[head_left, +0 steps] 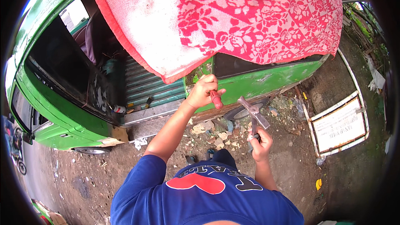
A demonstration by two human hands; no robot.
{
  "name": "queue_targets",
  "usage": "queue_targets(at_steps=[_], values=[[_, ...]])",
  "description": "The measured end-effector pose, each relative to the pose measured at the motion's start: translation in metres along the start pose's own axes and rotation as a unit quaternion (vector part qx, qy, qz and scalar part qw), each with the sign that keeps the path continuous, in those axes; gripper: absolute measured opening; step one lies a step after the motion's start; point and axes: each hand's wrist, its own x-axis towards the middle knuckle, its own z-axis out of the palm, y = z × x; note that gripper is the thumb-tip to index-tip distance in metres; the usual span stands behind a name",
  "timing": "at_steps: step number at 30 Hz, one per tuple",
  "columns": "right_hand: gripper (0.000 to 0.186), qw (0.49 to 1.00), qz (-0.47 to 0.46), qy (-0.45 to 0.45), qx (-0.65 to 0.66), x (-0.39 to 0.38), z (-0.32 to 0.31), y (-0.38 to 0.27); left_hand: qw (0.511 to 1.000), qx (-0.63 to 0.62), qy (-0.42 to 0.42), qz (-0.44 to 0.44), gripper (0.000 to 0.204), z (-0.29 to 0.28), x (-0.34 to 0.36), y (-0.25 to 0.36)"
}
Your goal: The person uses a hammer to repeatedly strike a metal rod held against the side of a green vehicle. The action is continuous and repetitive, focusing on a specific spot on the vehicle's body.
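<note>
My left hand is closed around a tool with a thick red handle. It is raised against the corner of the green van body, beside the doorway, where the paint is scraped. The far end of this tool is hidden by my fingers, so its kind cannot be made out. My right hand grips the dark shaft of a hammer. The worn metal hammer head is up, a short way right of the red handle and apart from it.
A red and white floral towel hangs over the van's side. Inside the open doorway lies a ribbed floor with a spray can near its edge. Rubble litters the ground. A white-framed sign stands at right.
</note>
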Motion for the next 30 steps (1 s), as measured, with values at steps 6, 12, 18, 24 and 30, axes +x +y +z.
queue_targets(at_steps=[6, 12, 18, 24, 30], values=[[0.018, 0.998, 0.033, 0.036, 0.041, -0.021, 0.014, -0.005, 0.998, 0.045, -0.005, 0.040, 0.040, 0.002, 0.002, -0.007], [0.029, 1.000, 0.008, 0.012, 0.002, -0.023, 0.030, -0.003, 0.993, 0.094, 0.025, 0.065, 0.039, 0.005, 0.011, -0.014], [0.039, 0.973, -0.223, 0.049, -0.018, -0.017, 0.043, 0.009, 0.993, 0.079, 0.064, 0.058, 0.038, 0.009, 0.019, -0.019], [0.051, 0.953, -0.270, 0.030, -0.132, -0.001, 0.047, 0.017, 0.987, 0.098, 0.100, 0.083, 0.037, 0.011, 0.021, -0.024], [0.054, 0.955, -0.254, 0.026, -0.148, 0.005, 0.049, 0.014, 0.987, 0.103, 0.086, 0.090, 0.035, 0.012, 0.010, -0.027]])
